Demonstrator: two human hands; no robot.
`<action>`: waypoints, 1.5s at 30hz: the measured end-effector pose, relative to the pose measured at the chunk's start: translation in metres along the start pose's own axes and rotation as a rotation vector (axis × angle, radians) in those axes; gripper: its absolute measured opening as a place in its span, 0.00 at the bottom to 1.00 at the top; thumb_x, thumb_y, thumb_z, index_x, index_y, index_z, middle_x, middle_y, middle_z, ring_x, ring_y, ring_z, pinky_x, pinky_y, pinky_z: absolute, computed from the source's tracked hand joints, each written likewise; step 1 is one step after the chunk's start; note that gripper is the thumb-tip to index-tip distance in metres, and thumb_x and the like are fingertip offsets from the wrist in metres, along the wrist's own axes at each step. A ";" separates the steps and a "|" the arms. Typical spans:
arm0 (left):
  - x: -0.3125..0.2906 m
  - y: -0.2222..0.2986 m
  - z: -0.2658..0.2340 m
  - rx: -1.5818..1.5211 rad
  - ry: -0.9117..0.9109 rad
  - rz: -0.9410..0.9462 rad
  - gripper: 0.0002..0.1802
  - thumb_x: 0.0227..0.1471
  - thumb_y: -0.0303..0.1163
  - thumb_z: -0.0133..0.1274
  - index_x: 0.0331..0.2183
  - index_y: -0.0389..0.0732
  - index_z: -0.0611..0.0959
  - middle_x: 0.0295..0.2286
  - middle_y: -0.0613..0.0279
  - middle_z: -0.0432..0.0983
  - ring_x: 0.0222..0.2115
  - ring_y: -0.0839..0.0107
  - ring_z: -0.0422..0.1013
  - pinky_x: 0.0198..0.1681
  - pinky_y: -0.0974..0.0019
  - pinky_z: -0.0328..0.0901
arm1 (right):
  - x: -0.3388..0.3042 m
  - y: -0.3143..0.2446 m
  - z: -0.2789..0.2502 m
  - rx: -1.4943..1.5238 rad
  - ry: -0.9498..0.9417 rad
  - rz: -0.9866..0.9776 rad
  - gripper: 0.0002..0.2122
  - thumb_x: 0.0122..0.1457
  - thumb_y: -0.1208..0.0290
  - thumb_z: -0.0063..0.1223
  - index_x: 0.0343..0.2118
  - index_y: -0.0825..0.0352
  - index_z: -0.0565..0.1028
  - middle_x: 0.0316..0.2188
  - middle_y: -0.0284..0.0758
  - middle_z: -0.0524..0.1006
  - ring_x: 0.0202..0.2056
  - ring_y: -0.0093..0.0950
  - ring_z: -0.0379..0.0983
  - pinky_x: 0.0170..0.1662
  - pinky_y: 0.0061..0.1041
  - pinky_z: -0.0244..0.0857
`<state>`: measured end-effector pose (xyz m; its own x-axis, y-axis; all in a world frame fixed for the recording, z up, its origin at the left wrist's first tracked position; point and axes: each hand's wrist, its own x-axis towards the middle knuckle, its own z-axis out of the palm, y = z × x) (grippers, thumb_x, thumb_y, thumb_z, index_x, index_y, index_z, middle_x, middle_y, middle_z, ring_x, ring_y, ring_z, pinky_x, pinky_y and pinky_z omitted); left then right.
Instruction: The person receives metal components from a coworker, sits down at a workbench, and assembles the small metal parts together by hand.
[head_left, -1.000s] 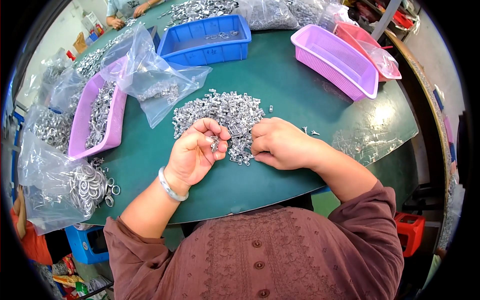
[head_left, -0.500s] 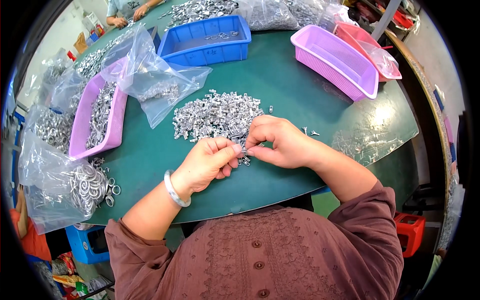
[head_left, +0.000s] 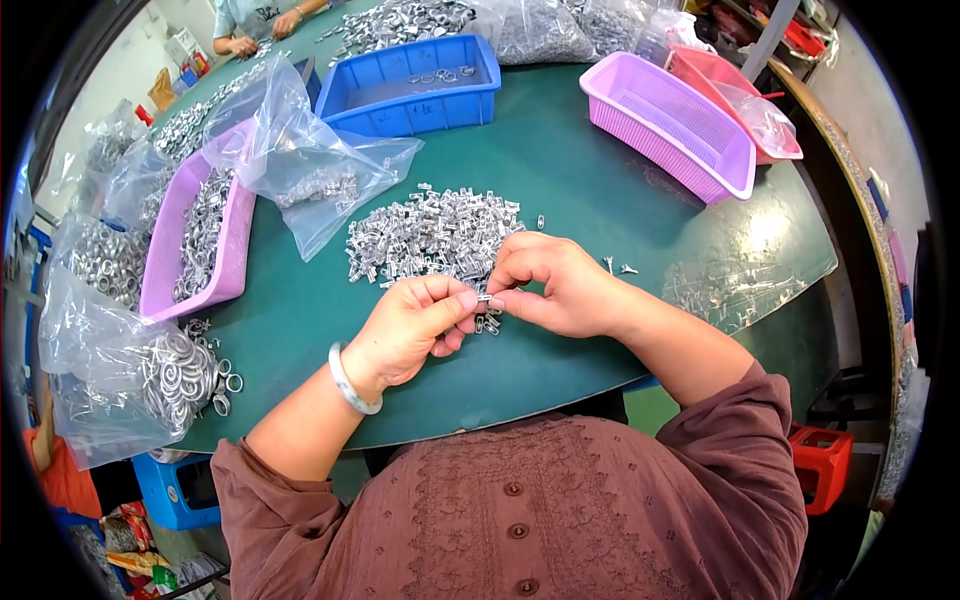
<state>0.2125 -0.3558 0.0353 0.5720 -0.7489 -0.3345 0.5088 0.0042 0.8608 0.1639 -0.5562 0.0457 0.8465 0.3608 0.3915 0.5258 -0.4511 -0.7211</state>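
Left hand (head_left: 422,315) and right hand (head_left: 562,290), earlier apart | now we pinch 1 metal piece (head_left: 484,298) | toward counter's (head_left: 545,375) front edge

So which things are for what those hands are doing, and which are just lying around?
Being used, by the look of it:
left hand and right hand
small metal piece, pinched between them
pile of small metal pieces, just beyond the hands

Probably just lying about:
blue tray
purple basket on the right
metal rings at the left
red stool
blue stool
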 end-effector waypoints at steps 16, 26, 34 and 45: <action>0.001 0.003 0.000 -0.006 -0.030 0.024 0.05 0.50 0.28 0.50 0.30 0.37 0.76 0.21 0.67 0.70 0.17 0.83 0.63 0.17 0.82 0.57 | 0.001 0.004 0.002 0.002 0.053 -0.024 0.04 0.43 0.76 0.54 0.24 0.67 0.72 0.24 0.33 0.70 0.30 0.31 0.67 0.30 0.26 0.63; 0.001 0.002 0.000 -0.005 -0.028 0.055 0.03 0.50 0.27 0.50 0.30 0.39 0.75 0.21 0.69 0.69 0.17 0.84 0.63 0.18 0.81 0.57 | 0.001 0.002 0.001 -0.025 0.056 -0.043 0.06 0.41 0.81 0.55 0.24 0.68 0.73 0.25 0.34 0.71 0.30 0.29 0.68 0.33 0.24 0.62; 0.001 0.007 -0.003 -0.162 0.020 0.135 0.04 0.46 0.25 0.44 0.28 0.38 0.72 0.27 0.58 0.70 0.23 0.74 0.66 0.25 0.74 0.62 | 0.001 0.003 0.000 -0.042 0.047 0.034 0.06 0.41 0.81 0.55 0.24 0.67 0.72 0.25 0.34 0.71 0.30 0.30 0.68 0.33 0.26 0.62; 0.003 0.007 -0.016 -0.362 -0.070 0.139 0.06 0.44 0.23 0.42 0.29 0.37 0.72 0.27 0.57 0.70 0.25 0.70 0.67 0.25 0.71 0.63 | -0.003 -0.001 0.004 -0.416 -0.214 -0.103 0.04 0.40 0.70 0.55 0.18 0.62 0.73 0.22 0.30 0.67 0.32 0.30 0.65 0.36 0.29 0.56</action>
<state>0.2287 -0.3475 0.0343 0.6125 -0.7682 -0.1862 0.6305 0.3327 0.7013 0.1606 -0.5534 0.0429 0.7749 0.5612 0.2907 0.6319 -0.6768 -0.3778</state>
